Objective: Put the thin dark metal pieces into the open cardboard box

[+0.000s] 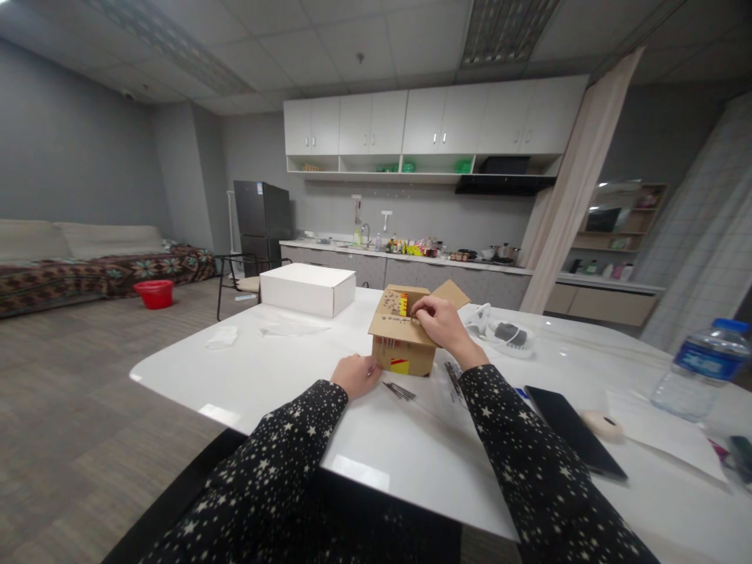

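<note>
1. Looking down, we saw the white counter (282, 376) carrying everything.
2. We saw the small cardboard box (403, 345) standing near its middle.
3. Our right hand (440, 321) rested on the box top, grip pinched there; on what, we couldn't tell.
4. Our left hand (356, 374) lay curled shut beside the box.
5. Thin metal pins (399, 389) lay just beside it.

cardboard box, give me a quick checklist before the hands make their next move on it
1. Cardboard box flat on the white table: ok.
2. Right hand on the box top, fingertips at the punched holes: ok.
3. Left hand steadying the box: cannot tell, it rests by the lower left corner, contact unclear.
4. Metal pins on the table just in front of the box: ok.
5. Box flap open, off the working face: ok.
6. Water bottle well away from the box: ok.
</note>
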A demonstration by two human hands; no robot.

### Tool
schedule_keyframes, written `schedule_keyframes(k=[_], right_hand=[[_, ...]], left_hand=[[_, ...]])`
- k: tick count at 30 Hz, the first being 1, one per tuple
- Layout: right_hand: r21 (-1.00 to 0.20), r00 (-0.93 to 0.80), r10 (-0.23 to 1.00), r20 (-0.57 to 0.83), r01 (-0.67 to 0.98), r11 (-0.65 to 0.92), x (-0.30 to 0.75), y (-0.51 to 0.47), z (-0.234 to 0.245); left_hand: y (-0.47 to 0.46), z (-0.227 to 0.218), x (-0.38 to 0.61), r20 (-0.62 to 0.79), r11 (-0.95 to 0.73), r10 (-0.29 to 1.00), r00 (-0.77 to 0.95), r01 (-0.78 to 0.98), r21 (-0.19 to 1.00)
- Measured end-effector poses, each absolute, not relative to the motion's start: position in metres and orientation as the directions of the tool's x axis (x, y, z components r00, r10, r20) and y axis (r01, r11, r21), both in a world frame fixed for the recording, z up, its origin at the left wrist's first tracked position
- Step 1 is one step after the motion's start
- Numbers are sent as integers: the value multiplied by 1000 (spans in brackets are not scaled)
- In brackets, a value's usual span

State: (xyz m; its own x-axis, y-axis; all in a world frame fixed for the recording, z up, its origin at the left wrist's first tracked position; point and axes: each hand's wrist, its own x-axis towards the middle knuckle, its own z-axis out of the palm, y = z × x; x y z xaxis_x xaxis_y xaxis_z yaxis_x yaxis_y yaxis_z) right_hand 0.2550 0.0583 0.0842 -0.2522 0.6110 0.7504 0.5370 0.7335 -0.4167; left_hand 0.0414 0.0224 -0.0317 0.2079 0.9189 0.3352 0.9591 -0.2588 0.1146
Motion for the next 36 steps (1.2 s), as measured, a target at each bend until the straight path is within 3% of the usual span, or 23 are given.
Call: schedule_keyframes(k=[30,36], right_hand=[[-299,-352,569,743,586,753,254,57,84],[-321,-350,591,727,587,743,255,59,83]], left_hand=[[23,-31,41,338,-263,917,213,959,109],[23,-33,41,341,-263,916,213,959,106]])
